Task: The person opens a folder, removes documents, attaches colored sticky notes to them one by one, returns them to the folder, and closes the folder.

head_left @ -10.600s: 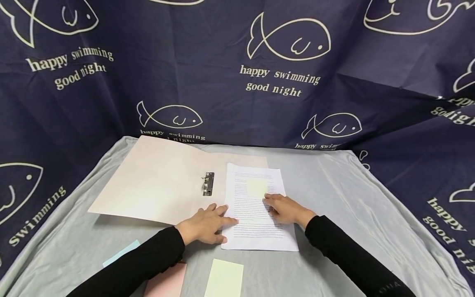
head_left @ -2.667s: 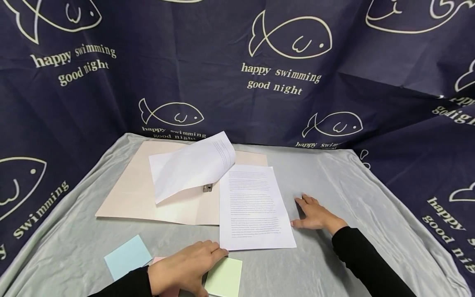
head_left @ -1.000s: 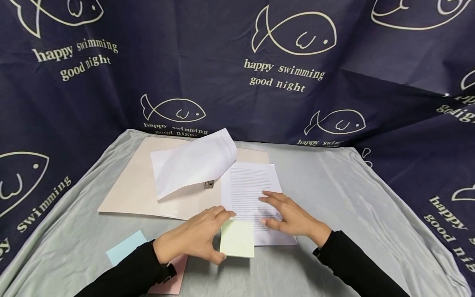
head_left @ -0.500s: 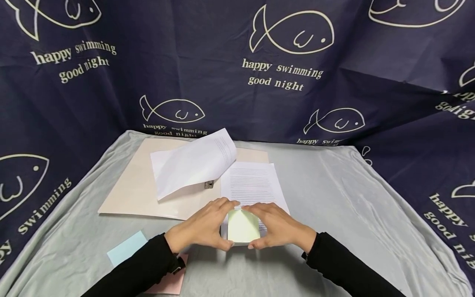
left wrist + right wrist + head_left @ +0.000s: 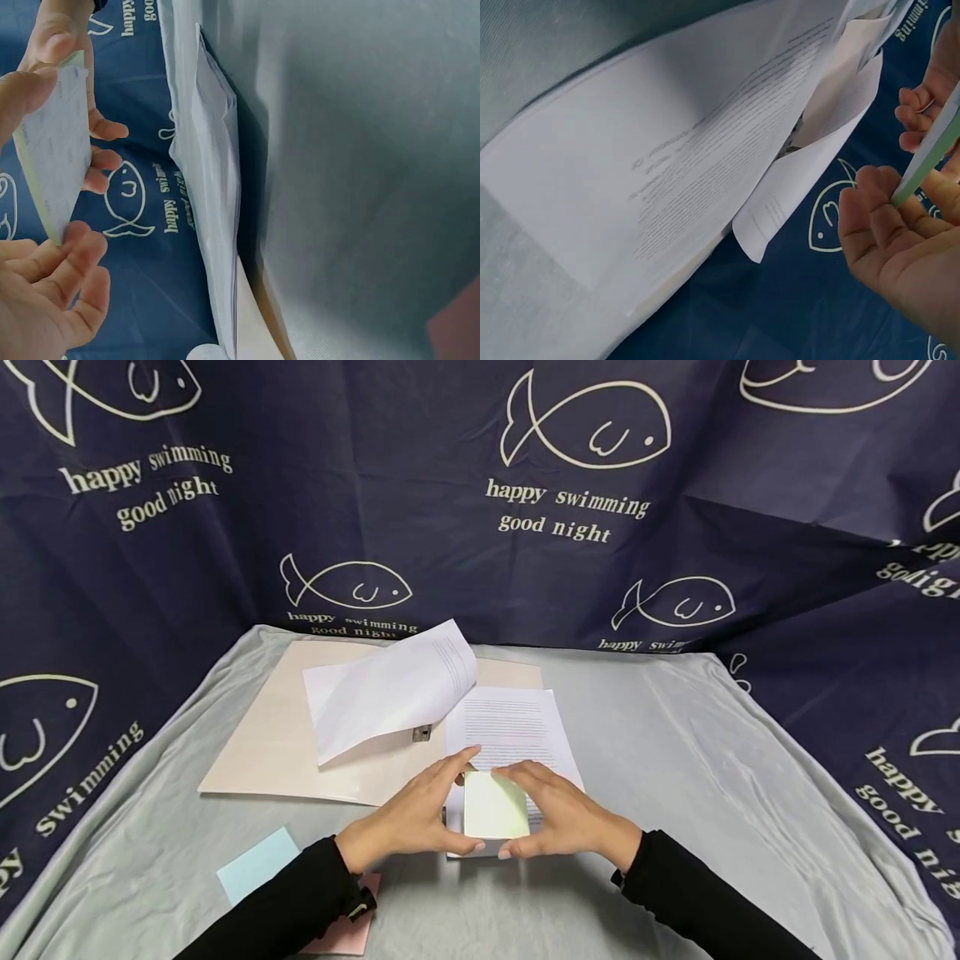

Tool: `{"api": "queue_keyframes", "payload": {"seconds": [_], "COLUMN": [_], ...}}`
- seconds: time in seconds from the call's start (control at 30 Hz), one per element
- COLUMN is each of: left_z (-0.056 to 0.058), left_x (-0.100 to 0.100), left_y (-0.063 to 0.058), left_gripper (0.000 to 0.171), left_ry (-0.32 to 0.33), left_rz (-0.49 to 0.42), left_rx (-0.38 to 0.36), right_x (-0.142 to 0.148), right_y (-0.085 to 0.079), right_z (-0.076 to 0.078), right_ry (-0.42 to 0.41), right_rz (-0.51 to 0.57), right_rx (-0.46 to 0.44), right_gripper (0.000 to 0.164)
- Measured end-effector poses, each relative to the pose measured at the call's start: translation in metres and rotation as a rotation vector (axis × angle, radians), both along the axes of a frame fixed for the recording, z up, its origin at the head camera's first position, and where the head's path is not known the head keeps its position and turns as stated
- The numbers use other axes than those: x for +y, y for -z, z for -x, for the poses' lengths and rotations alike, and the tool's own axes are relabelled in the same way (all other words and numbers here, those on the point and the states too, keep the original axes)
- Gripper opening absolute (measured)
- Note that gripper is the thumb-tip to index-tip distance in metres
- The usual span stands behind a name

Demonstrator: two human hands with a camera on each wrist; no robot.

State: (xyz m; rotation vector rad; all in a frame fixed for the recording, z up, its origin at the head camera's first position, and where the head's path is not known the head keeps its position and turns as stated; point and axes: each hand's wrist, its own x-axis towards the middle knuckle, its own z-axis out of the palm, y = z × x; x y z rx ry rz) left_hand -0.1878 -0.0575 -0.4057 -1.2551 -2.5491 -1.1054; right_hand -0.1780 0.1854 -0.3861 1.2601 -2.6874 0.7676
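Note:
A pale green sticky note pad (image 5: 495, 806) is held up over the lower part of a stack of printed sheets (image 5: 510, 718). On its left side my left hand (image 5: 405, 817) grips it between thumb and fingers. From the right side my right hand (image 5: 573, 817) holds it, thumb at the near edge and fingers at the far edge. In the left wrist view the pad (image 5: 56, 150) stands tilted between both hands, faint print on its underside. The right wrist view shows the pad's edge (image 5: 930, 154) against the right fingers.
Behind lies an open pale pink folder (image 5: 262, 735) with a metal clip (image 5: 422, 732). One sheet (image 5: 390, 685) is turned over to the left, arching across it. A blue sticky pad (image 5: 258, 862) and a pink one (image 5: 348, 935) lie front left, partly under the left sleeve.
The top sheet bearing a pale yellow note has been turned left. My left hand has lifted the green pad from the table's front; my right hand has come in from the right onto it.

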Motion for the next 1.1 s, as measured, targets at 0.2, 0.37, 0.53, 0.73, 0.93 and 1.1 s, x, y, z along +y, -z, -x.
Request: {"api": "queue_keyframes", "payload": {"seconds": [0.2,0.37,0.53,0.73,0.93,1.1], "left_z": [0.0,-0.001,0.0,0.0,-0.002,-0.004], "left_x": [0.001,0.0,0.0,0.003,0.005,0.004], "left_y": [0.001,0.001,0.003,0.006,0.008,0.008], "left_gripper": [0.104,0.105,0.106,0.11,0.113,0.106], "left_ry": [-0.011,-0.023,-0.008,0.079,0.113,0.16], "left_rz": [-0.005,0.015,-0.007,-0.128,-0.305,-0.431], "left_rx": [-0.001,-0.009,-0.019,-0.238,-0.626,-0.748], "right_x": [0.0,0.001,-0.001,-0.003,-0.007,-0.007], "right_y": [-0.002,-0.003,0.001,0.003,0.006,0.01], "right_z": [0.0,0.002,0.004,0.005,0.008,0.01], "right_ry": [0.011,-0.018,-0.021,0.045,0.16,0.189], "right_rz": [0.033,0.08,0.164,0.258,0.304,0.436], "right_rx": [-0.063,-0.094,-0.037,-0.063,-0.207,-0.442], "right_gripper": [0.077,0.054,0.011,0.008,0.011,0.018]}}
